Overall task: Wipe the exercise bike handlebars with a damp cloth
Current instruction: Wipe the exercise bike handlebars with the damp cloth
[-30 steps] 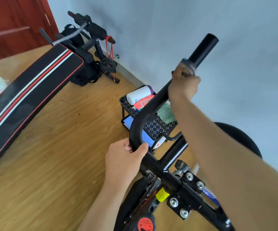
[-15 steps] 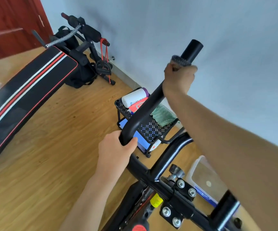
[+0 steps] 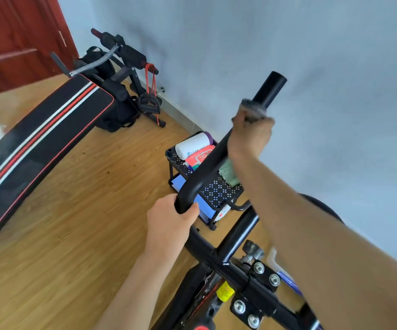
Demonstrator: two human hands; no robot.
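Observation:
The exercise bike's black handlebar rises from a bend at centre to a free end at upper right. My right hand is wrapped around the bar just below that end, shut on a dark grey cloth whose edge shows above my fingers. My left hand grips the bar at its lower bend. Below, the bike's frame with bolts and a yellow label fills the bottom.
A small black perforated cart stands by the wall under the bar, with a white bottle, a red packet and a green cloth. A black sit-up bench with red and white stripes lies at left on the wooden floor. A clear plastic box is behind my right arm.
My right hand with the cloth stays near the bar's upper end, blurred by motion. My left hand keeps its grip at the bend. The camera view has shifted slightly.

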